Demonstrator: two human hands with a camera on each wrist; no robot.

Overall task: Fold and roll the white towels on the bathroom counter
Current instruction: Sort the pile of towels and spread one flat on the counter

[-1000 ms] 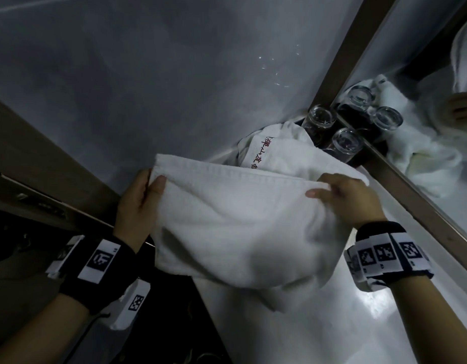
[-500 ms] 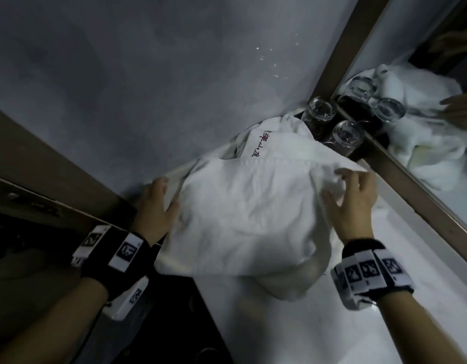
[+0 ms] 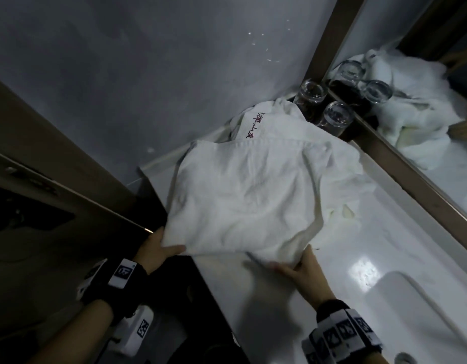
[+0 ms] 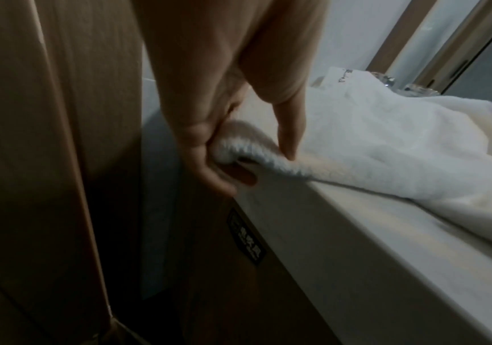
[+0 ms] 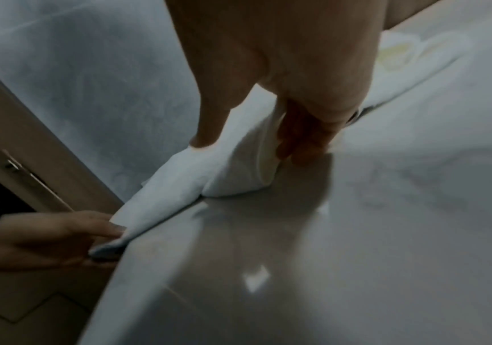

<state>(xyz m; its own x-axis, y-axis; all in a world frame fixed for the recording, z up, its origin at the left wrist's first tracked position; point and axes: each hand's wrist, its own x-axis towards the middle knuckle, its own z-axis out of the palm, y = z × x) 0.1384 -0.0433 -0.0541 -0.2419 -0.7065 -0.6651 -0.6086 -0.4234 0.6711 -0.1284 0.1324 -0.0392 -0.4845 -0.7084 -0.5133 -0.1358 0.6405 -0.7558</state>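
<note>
A folded white towel (image 3: 242,200) lies flat on the white counter (image 3: 345,258), its near edge over the counter's front left corner. My left hand (image 3: 162,249) pinches the near left corner between thumb and fingers, seen close in the left wrist view (image 4: 232,151). My right hand (image 3: 296,267) pinches the near right corner (image 5: 250,163), fingertips touching the counter. A second white towel (image 3: 256,122) with red lettering lies crumpled behind the first, by the wall.
Two upturned drinking glasses (image 3: 334,118) stand on a dark tray in the back corner beside the mirror (image 3: 421,106). A sink basin (image 3: 421,316) opens at the lower right. A wooden door frame (image 3: 56,164) stands left of the counter edge (image 4: 357,233).
The towel, held up a second ago, was laid on the counter. Both hands slid from its far corners back to its near corners and now pinch them.
</note>
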